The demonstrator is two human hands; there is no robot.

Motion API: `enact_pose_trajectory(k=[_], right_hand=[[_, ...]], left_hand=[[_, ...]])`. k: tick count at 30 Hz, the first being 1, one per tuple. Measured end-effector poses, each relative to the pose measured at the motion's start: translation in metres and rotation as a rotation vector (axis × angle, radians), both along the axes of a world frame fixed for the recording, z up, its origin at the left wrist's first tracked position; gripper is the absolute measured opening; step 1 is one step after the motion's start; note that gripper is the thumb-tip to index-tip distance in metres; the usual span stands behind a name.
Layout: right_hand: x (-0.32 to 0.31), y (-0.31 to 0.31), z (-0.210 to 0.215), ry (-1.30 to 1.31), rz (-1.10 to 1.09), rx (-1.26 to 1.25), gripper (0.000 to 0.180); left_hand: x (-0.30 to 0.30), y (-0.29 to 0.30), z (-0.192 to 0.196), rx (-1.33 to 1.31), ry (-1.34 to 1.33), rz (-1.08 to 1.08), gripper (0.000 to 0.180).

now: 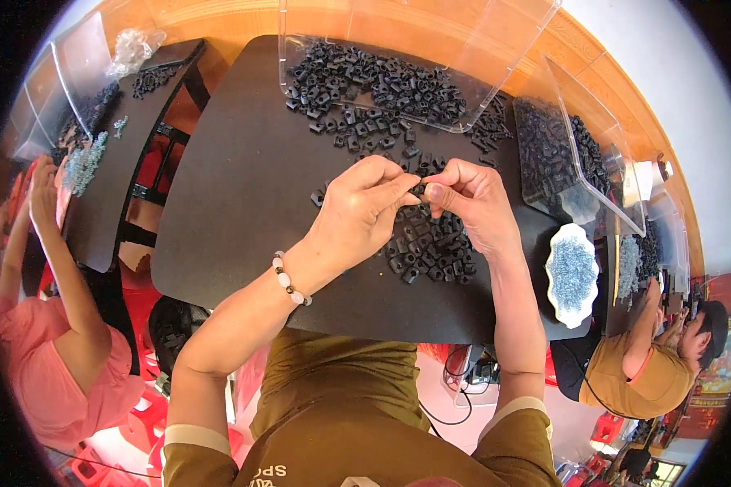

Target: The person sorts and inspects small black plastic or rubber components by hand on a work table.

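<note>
A dark, matte table (244,187) with rounded corners fills the middle of the room, and most of its far half is taken up by small black plastic parts. A clear plastic tray (414,32) stands at the far edge, tilted up, with a heap of black parts (374,81) spilling out of it toward the person. A second clear tray (589,146) leans at the right, holding more of the same, and just in front of it sits a white scalloped dish (571,274) full of small silvery screws. A loose pile of the black pieces (430,243) lies right under the hands, so the table there is crowded. The left hand (357,215), with a bead bracelet (289,280) at the wrist, and the right hand (475,203) meet above that pile; the fingertips of both are pinched together on one small black part (418,188), held between them just clear of the table. The part is blocky and dull, too small to make out further. To the left a person in pink (65,357) works at another dark table (114,154) strewn with similar bits, and to the right a person in an ochre shirt (638,373) bends over a further bench.
</note>
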State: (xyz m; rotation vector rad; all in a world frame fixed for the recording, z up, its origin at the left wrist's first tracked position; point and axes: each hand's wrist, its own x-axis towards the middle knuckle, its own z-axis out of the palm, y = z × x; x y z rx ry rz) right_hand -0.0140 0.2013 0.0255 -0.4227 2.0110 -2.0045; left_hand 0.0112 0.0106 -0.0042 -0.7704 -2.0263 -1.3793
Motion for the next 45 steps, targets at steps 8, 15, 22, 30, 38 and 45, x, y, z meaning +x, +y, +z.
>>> enact_pose_trajectory(k=[8,15,22,30,38,45], right_hand=[[0.002,-0.003,0.003,0.031,-0.027,0.132,0.011],[0.003,0.001,0.005,-0.005,0.015,0.121,0.012],[0.001,0.003,0.012,-0.05,0.056,0.076,0.015],[0.004,-0.007,0.003,0.043,-0.057,0.243,0.011],[-0.002,0.01,0.012,-0.093,0.096,0.012,0.022],[-0.001,0.007,0.01,-0.149,0.161,-0.089,0.047]], left_hand=[[0.0,0.002,-0.005,-0.112,0.117,0.088,0.031],[0.003,0.003,-0.004,-0.124,0.108,0.063,0.026],[0.004,0.004,-0.003,-0.078,0.071,0.02,0.028],[0.004,0.004,-0.006,-0.195,0.097,0.11,0.029],[-0.001,0.004,-0.001,0.014,0.011,0.027,0.026],[-0.001,0.003,0.007,0.101,0.004,0.059,0.024]])
